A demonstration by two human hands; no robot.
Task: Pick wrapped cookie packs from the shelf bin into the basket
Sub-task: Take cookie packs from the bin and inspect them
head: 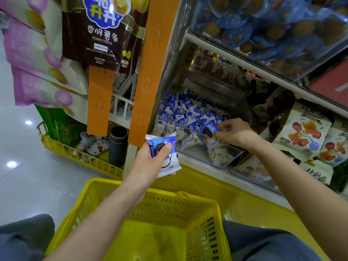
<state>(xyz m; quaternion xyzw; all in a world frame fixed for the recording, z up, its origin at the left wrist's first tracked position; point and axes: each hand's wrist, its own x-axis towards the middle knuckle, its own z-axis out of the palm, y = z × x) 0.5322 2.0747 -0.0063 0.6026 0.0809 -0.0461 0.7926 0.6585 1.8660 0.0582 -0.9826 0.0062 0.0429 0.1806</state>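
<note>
Pinched between thumb and fingers, one cookie pack sits in the left hand, held just above the far rim of the yellow basket, probably so it can drop straight in. That basket looks empty where visible. Behind the clear front wall of the shelf bin, blue-and-white wrappers lie heaped. At its near edge, the right hand nips the corner of another pack, likely lifting it clear.
</note>
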